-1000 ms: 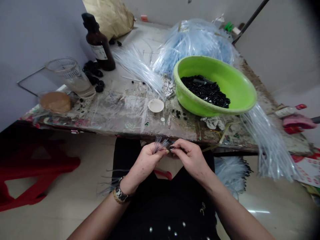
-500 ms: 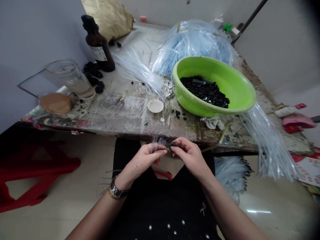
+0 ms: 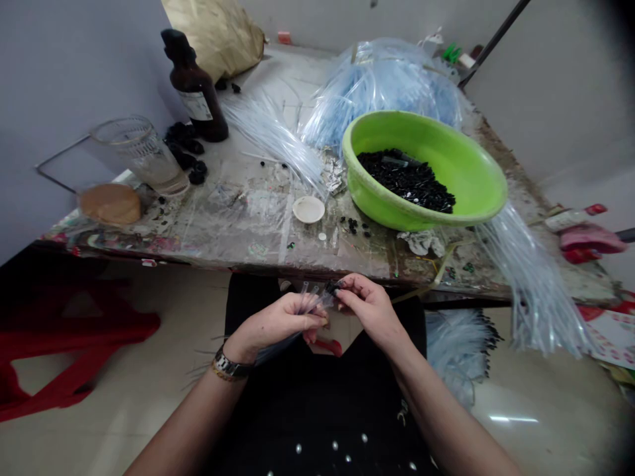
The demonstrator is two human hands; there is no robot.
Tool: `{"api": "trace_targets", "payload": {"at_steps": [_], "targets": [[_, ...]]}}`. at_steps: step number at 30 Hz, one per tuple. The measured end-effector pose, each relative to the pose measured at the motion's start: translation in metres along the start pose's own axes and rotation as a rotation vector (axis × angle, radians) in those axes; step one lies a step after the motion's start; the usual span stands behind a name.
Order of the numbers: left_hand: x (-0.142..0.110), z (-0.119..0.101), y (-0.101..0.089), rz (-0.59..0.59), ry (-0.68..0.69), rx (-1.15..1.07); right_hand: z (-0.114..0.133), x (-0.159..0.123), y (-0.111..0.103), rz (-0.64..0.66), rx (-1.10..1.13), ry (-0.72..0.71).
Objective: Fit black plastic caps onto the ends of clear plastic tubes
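The left hand (image 3: pixel 285 320) is closed around clear tubes (image 3: pixel 308 299) over the lap; the right hand (image 3: pixel 370 307) pinches black pieces (image 3: pixel 331 288) at their ends. The tubes look light, bendy, maybe slippery, best gripped near the tips, all 2 hands below the table edge (image 3: pixel 258 263).

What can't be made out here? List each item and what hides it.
All in the head view:
- Black pieces at the fingertips of the right hand: too small, partly covered by fingers.
- Print on the label of the brown bottle: too small and blurred.
- Red stool: cut off by the left edge.
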State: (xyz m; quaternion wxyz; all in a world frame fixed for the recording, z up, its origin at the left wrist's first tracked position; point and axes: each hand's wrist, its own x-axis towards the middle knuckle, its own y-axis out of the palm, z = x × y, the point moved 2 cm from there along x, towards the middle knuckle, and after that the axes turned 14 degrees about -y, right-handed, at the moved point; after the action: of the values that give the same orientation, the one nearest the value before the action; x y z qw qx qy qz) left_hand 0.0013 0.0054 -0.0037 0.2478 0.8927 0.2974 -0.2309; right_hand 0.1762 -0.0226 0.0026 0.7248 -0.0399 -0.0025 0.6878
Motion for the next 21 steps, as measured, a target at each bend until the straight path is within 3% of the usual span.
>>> {"api": "trace_targets", "payload": {"at_steps": [8,15,21], "targets": [[0.004,0.001,-0.003,-0.255,-0.019,0.014,0.001,-0.005,-0.008,-0.078,-0.195,-0.166],[0.005,-0.005,0.009,-0.252,0.030,0.027,0.024,-0.007,0.002,0.024,-0.201,-0.219],[0.004,-0.004,0.010,-0.264,0.052,-0.110,0.023,-0.003,0.002,0.000,-0.138,-0.166]]}}
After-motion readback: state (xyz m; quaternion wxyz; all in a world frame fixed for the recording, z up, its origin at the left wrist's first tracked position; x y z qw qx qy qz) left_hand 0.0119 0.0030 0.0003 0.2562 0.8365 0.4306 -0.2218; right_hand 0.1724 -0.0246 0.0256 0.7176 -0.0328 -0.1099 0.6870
